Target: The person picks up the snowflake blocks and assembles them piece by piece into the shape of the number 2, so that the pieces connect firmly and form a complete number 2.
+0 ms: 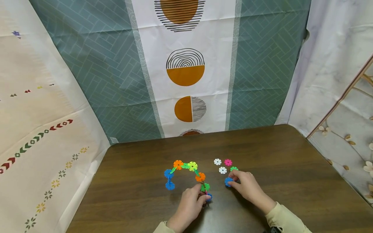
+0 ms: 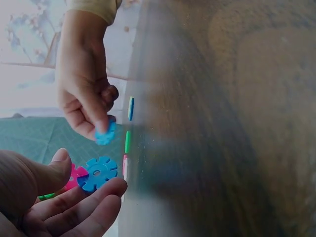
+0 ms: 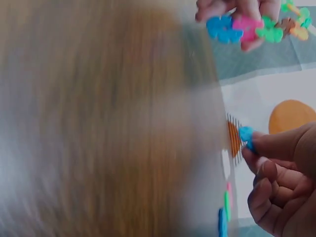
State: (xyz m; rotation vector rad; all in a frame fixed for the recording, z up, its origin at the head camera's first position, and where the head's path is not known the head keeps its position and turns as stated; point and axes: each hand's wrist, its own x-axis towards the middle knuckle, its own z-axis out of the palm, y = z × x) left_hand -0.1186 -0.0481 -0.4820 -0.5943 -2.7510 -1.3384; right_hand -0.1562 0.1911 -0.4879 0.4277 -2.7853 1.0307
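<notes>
A chain of notched plastic flower discs arches over the table, with an orange disc (image 1: 178, 164), a yellow disc (image 1: 192, 166) and blue discs (image 1: 170, 185) at its left end. My left hand (image 1: 189, 201) holds the chain's near right end. There, a pink disc (image 2: 75, 177) sits between thumb and fingers, joined to a blue disc (image 2: 98, 174) that sticks out past the fingertips. To the right, my right hand (image 1: 246, 184) pinches a separate loose blue disc (image 3: 246, 136) between thumb and fingertips, apart from the chain.
Beyond my right hand lie white discs (image 1: 222, 170), a pink disc (image 1: 228, 162) and a green disc (image 1: 234, 168). Another blue disc (image 3: 222, 223) lies flat on the brown wooden table (image 1: 131, 194). A patterned cloth (image 1: 186, 106) hangs behind the table's far edge.
</notes>
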